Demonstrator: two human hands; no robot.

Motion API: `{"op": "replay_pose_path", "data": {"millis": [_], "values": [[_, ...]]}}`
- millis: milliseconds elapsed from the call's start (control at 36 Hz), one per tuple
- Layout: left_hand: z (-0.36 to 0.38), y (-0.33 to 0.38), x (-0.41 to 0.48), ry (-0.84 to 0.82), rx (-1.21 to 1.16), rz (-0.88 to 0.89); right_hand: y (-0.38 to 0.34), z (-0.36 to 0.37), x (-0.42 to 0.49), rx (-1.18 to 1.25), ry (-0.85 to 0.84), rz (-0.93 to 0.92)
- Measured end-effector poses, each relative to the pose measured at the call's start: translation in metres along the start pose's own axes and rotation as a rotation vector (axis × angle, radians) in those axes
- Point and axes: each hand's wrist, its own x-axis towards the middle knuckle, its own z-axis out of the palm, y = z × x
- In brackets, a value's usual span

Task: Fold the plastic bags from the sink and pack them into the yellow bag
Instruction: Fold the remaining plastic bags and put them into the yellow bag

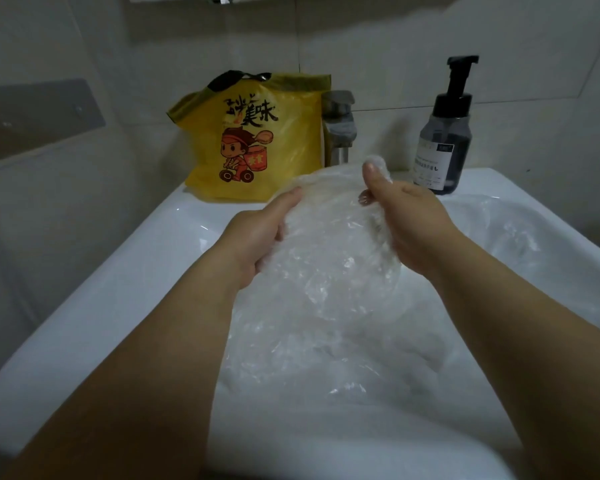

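Note:
A clear plastic bag [329, 237] is held up over the white sink [118, 289]. My left hand [257, 237] grips its left side with curled fingers. My right hand [406, 220] pinches the bag's upper right part between thumb and fingers. More clear plastic bags [326, 358] lie crumpled in the basin below and to the right. The yellow bag [257, 140], printed with black characters and a cartoon figure, stands upright on the sink's back left ledge, beyond my left hand.
A steel faucet [340, 129] rises behind the held bag, just right of the yellow bag. A dark pump soap bottle [444, 140] stands on the back right ledge. Tiled wall runs behind; a grey plate [39, 116] is fixed at left.

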Motion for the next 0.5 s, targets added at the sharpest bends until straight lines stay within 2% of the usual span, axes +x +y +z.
{"op": "replay_pose_path", "data": {"millis": [167,250,333,417,500], "values": [[-0.001,0.000,0.000,-0.018,0.030,-0.006,-0.005,0.006,-0.003,0.163,0.058,0.027],[-0.004,0.003,0.002,-0.115,-0.155,0.024,-0.004,0.005,-0.002,0.221,0.025,0.031],[-0.008,0.004,0.001,-0.205,-0.297,-0.030,-0.002,0.003,0.000,0.230,0.001,0.039],[-0.008,0.003,0.003,-0.147,-0.326,-0.069,0.002,0.001,0.003,0.154,-0.004,0.010],[-0.011,0.007,0.007,-0.061,-0.534,-0.068,0.004,0.001,0.003,0.064,-0.047,0.000]]}}
